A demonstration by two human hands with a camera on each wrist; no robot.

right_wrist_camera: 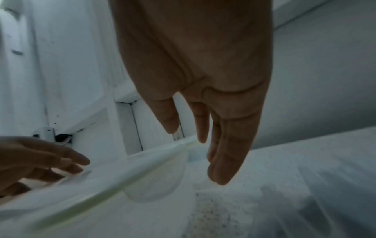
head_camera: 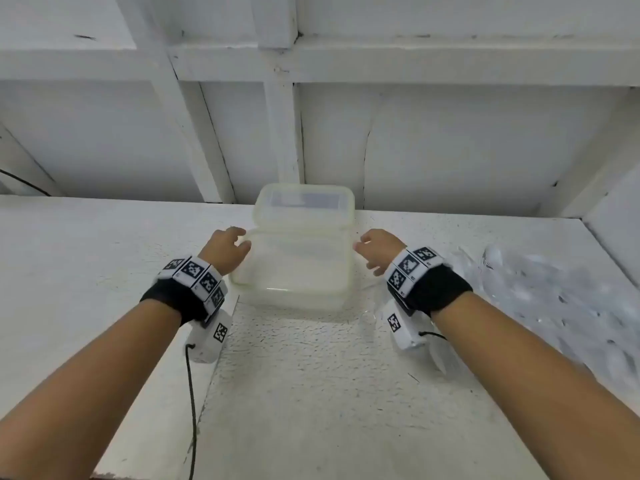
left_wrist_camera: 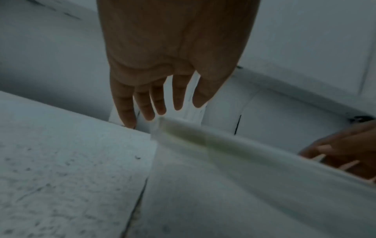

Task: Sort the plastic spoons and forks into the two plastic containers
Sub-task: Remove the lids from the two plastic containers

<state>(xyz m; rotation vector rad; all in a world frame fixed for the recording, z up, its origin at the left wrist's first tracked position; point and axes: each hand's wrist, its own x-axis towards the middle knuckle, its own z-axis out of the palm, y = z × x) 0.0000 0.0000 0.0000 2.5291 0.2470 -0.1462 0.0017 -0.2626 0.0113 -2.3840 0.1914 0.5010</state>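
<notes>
Translucent plastic containers (head_camera: 298, 247) sit stacked at the bench (head_camera: 311, 375) rear, empty; left hand (head_camera: 225, 245) and right hand (head_camera: 377, 249) flank them, grips loose and empty. Clear cutlery pile (head_camera: 540, 292) lies unsorted at right; sorting not begun.

Behind each hand sits a black wristband (head_camera: 173, 299) with white blocks carrying black square markers (head_camera: 194, 271); a thin black cable (head_camera: 192, 410) hangs from the left camera box (head_camera: 211, 341).

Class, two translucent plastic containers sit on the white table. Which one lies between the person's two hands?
The nearer container: the left hand and right hand flank its sides. The farther container sits behind it, by the wall, beyond both hands.
</notes>
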